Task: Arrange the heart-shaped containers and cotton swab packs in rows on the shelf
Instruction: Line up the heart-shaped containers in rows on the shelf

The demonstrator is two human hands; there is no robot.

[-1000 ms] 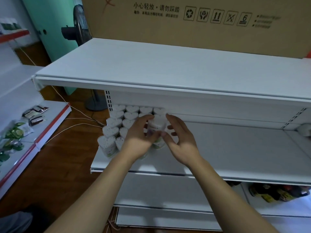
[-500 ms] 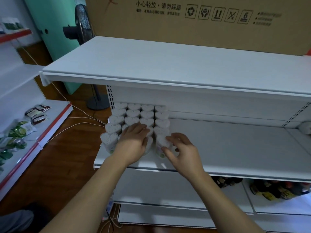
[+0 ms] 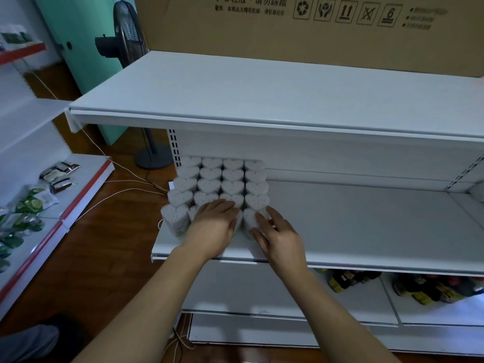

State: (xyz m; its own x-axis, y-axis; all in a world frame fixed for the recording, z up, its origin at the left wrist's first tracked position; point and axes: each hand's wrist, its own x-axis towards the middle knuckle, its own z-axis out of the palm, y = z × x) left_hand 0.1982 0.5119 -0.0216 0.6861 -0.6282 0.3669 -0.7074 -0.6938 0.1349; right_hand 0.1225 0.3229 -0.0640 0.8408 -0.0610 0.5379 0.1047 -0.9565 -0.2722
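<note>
So there's a huge cardboard box (image 3: 314, 30) sitting on top of the white shelf unit (image 3: 262, 95), printed with Chinese text that reads something like 小心轻放 · 请勿踩踏, plus a row of handling symbols and a "6" stacking icon. The smaller print lines are too blurry to read.

Below that, the middle shelf (image 3: 366, 224) carries the heart-shaped containers (image 3: 220, 187), packed tight in a block at its left end, four columns wide and about five deep, all upright. You can see white cotton swab tips filling each one from above. The front-left one shows a label with some green on its side, can't read it.

Both hands are at the front row. The left hand (image 3: 213, 226) lies flat with fingers straight and together, resting on top of the front containers in the middle columns. The right hand (image 3: 277, 237) has its fingers spread and relaxed, fingertips touching the front-right container (image 3: 250, 218), not wrapped around it.

Off left there's a standing fan (image 3: 128, 35) and a side shelf with green snack packets (image 3: 31, 203). Dark packets (image 3: 348, 280) sit on the lower shelf.
</note>
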